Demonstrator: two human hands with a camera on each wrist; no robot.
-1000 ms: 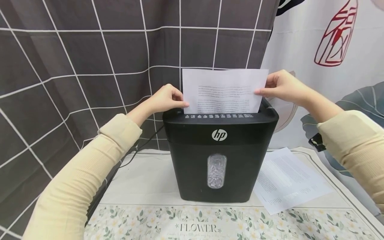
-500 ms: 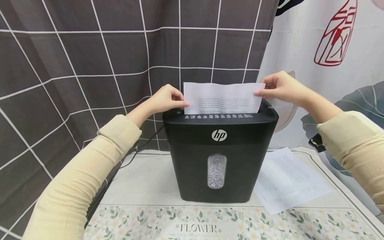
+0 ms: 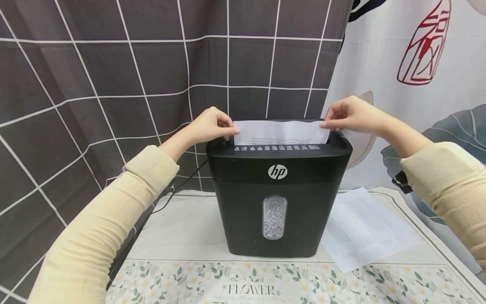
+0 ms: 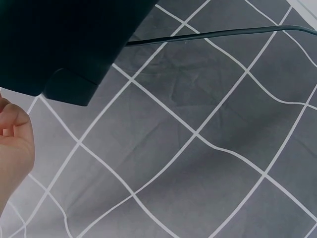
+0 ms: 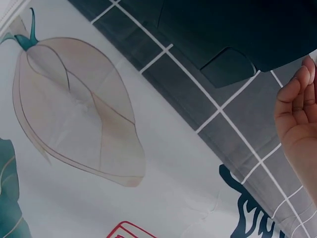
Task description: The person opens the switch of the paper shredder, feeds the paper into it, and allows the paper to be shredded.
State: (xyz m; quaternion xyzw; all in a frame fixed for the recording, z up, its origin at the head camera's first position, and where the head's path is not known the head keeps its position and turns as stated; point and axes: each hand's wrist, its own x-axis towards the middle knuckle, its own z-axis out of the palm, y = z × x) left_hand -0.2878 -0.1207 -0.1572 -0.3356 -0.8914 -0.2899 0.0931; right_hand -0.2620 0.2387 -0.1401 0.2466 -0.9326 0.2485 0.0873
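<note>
A printed sheet of paper [image 3: 281, 131] stands in the top slot of a black HP paper shredder [image 3: 243, 202]; only a low strip shows above the slot. At its left edge, my left hand [image 3: 212, 124] pinches the paper, thumb in front, just above the shredder's top. My right hand [image 3: 351, 113] pinches the upper right corner between thumb and fingers. Both wrist views show a hand beside the dark shredder body, the left hand [image 4: 15, 141] and the right hand [image 5: 299, 111] partly cut off by the frame. The slot's inside is hidden.
White shreds show through the shredder's front window [image 3: 274, 217]. Another printed sheet [image 3: 368, 230] lies on the table to the right. A black cord [image 3: 178, 190] runs off left. Behind hangs a grey checked curtain [image 3: 152, 63]; the floral table cover [image 3: 182, 278] spans the front.
The paper has sunk steadily into the slot, leaving a much shorter strip. My right hand has moved down and slightly left with its corner. The left hand has hardly moved.
</note>
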